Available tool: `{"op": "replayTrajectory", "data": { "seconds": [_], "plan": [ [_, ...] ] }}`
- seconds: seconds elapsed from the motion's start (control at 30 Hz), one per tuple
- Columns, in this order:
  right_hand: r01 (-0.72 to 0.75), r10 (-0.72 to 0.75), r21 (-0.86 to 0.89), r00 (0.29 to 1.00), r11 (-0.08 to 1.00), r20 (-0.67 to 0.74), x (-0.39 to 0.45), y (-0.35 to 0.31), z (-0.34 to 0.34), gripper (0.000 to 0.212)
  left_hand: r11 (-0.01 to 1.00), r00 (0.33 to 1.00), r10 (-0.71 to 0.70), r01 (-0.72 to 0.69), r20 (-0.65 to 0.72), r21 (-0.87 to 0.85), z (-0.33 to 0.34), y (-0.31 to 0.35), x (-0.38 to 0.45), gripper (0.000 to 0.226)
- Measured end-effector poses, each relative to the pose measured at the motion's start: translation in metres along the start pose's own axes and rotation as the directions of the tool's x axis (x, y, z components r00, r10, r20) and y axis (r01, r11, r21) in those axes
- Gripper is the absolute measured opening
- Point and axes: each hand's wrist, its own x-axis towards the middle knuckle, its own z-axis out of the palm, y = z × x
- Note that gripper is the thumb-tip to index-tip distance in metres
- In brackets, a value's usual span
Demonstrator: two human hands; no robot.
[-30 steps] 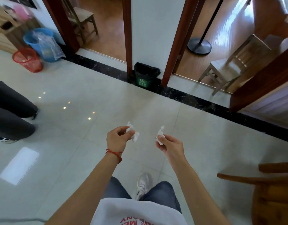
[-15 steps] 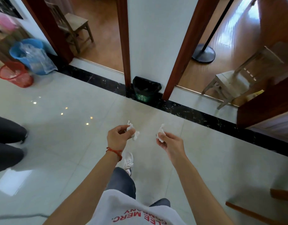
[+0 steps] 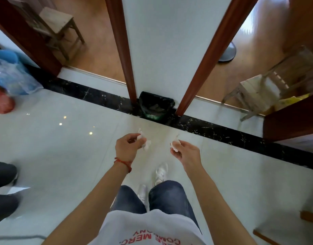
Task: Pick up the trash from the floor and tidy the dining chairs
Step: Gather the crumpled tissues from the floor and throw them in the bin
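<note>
Glossy pale floor tiles (image 3: 63,156) reach a black marble strip (image 3: 222,133), where a small black-lined bin (image 3: 156,107) stands against the far white wall (image 3: 169,50). Left hand (image 3: 127,147) pinches a crumpled white tissue (image 3: 145,143); right hand (image 3: 186,152) pinches another white paper scrap (image 3: 176,145).

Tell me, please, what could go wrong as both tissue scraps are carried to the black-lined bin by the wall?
1. The left hand pinches its crumpled white tissue only at the fingertips, with part hanging free, so it might slip.
2. The right hand holds a small white tissue scrap; tossed from here, it may miss the small black-lined bin.
3. The glossy white tile floor looks slick, so hurrying risks a slip.
</note>
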Motion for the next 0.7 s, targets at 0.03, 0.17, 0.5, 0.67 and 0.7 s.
{"op": "replayTrajectory", "data": {
  "seconds": [0.03, 0.17, 0.5, 0.67, 0.7],
  "plan": [
    [-0.007, 0.006, -0.016, 1.0, 1.0, -0.005, 0.012, -0.007, 0.004, 0.008, 1.0, 1.0, -0.004, 0.004, 0.002, 0.01, 0.005, 0.004, 0.012, 0.013],
    [-0.039, 0.039, -0.025, 0.999, 0.999, -0.002, 0.064, -0.04, 0.02, 0.025, 0.999, 1.0, -0.024, 0.024, -0.012, 0.037, 0.028, 0.026, 0.06, 0.014],
    [-0.121, 0.121, -0.089, 0.993, 0.989, -0.003, 0.189, -0.103, 0.044, 0.01, 0.995, 0.996, -0.072, 0.075, -0.058, 0.066, 0.079, 0.061, 0.173, 0.011],
    [-0.151, 0.15, -0.164, 0.989, 0.975, -0.016, 0.249, -0.1, 0.059, 0.007, 0.988, 0.993, -0.113, 0.116, -0.038, 0.099, 0.101, 0.051, 0.229, 0.012],
    [-0.16, 0.155, -0.155, 0.987, 0.975, -0.04, 0.261, -0.098, 0.061, 0.007, 0.986, 0.992, -0.126, 0.128, -0.025, 0.111, 0.106, 0.048, 0.239, 0.012]
  ]
}}
